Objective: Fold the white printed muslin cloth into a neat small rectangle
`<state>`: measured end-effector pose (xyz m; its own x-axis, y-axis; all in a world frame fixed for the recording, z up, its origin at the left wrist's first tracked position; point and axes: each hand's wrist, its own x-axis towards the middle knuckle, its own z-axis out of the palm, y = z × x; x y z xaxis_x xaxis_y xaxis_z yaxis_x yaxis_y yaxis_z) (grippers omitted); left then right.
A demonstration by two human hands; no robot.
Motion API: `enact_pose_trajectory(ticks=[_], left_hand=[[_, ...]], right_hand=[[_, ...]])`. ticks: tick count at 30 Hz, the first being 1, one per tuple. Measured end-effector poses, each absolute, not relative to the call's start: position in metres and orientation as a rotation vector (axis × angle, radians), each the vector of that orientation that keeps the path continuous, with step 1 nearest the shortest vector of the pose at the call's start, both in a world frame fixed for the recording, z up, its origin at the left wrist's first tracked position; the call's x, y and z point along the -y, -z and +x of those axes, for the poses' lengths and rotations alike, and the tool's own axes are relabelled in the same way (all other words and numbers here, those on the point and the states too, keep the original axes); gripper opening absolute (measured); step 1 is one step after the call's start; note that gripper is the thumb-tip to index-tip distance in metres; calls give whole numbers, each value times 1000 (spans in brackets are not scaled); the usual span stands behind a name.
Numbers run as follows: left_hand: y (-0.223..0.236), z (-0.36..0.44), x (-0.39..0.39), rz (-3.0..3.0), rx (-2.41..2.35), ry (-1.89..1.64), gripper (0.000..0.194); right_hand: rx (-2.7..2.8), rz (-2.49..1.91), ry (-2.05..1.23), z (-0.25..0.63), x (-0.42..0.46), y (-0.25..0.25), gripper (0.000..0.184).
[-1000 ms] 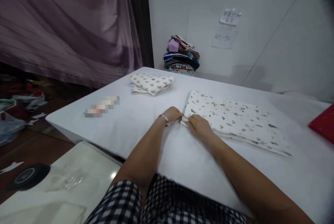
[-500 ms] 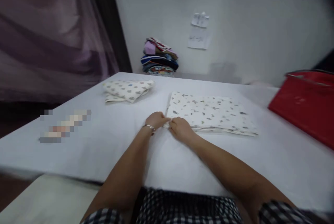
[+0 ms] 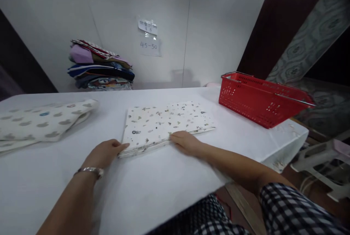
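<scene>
A folded white cloth (image 3: 164, 122) with small printed figures lies flat on the white-covered table (image 3: 153, 187), its stacked layers showing along the near edge. At its near left corner, my left hand (image 3: 105, 151) pinches the layers between thumb and fingers; a metal bracelet is on that wrist. Farther right, the fingers of my right hand (image 3: 187, 143) are closed at the middle of the near edge, thumb side down against the layers. To the left lies a second cream cloth (image 3: 43, 122) with grey printed shapes, loosely folded and apart from both hands.
A red plastic basket (image 3: 251, 100) with metal handles stands on the table's right side. Against the back wall is a stack of folded fabrics (image 3: 101, 67). Paper signs (image 3: 149, 47) hang on the wall. A white plastic stool (image 3: 325, 165) stands on the floor at right.
The view has turned right, bringing the whole basket into sight. My hands, close together at the cloth's left corner before, are now apart; the right hand has moved right along the near edge.
</scene>
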<state>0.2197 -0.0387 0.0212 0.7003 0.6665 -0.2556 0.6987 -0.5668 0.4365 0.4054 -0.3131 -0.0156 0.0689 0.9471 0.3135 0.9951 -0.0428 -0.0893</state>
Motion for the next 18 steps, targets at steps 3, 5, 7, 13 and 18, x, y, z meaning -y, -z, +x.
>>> enact_pose_trajectory(ticks=[3,5,7,13,18], left_hand=[[-20,221,36,2395,-1046,153,39],[-19,222,34,2395,-1036,167,40],[-19,223,33,2397,-1033,167,42],[-19,225,33,2435,-1062,184,41],[-24,224,38,2454,-1071,193,44]], right_hand=[[1816,-2168,302,442,369,15,34],[1664,-2254,320,465,404,13,33],[1350,-2344,277,486,433,9,30],[392,-2372,-180,520,454,1,28],[270,-2375,-405,527,435,-2,36]])
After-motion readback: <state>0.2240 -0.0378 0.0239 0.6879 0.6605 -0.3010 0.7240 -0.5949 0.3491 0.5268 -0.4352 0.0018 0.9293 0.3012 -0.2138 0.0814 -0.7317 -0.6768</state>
